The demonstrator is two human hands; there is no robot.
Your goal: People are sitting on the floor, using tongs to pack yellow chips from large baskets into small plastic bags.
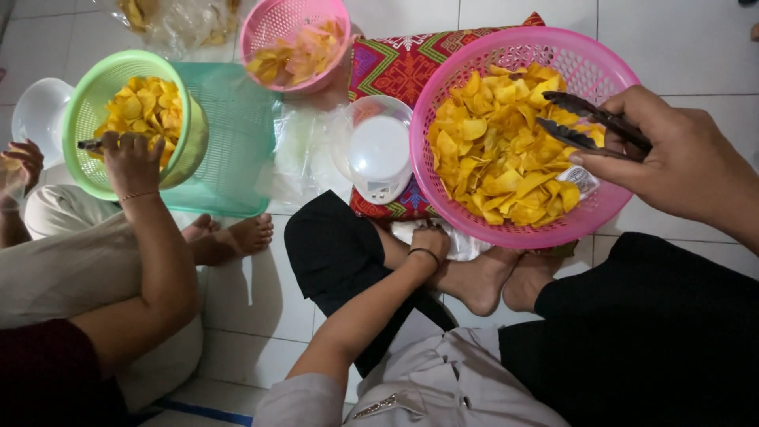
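My right hand point(680, 162) is shut on dark metal tongs point(589, 122), whose tips hang open over the right side of a big pink basket point(443, 75) full of yellow chips point(490, 158). A small white packet point(581, 180) lies among the chips just under the tongs. My left hand point(431, 241), with a dark band on its wrist, rests low by my bare feet, its fingers closed on a white bag point(466, 245) under the basket's near rim.
A white kitchen scale point(379, 150) stands left of the big basket on a patterned cloth point(395, 63). Another person at the left holds tongs point(88, 145) in a green basket of chips point(87, 103). A small pink basket point(269, 24) and a teal tray point(237, 134) lie behind.
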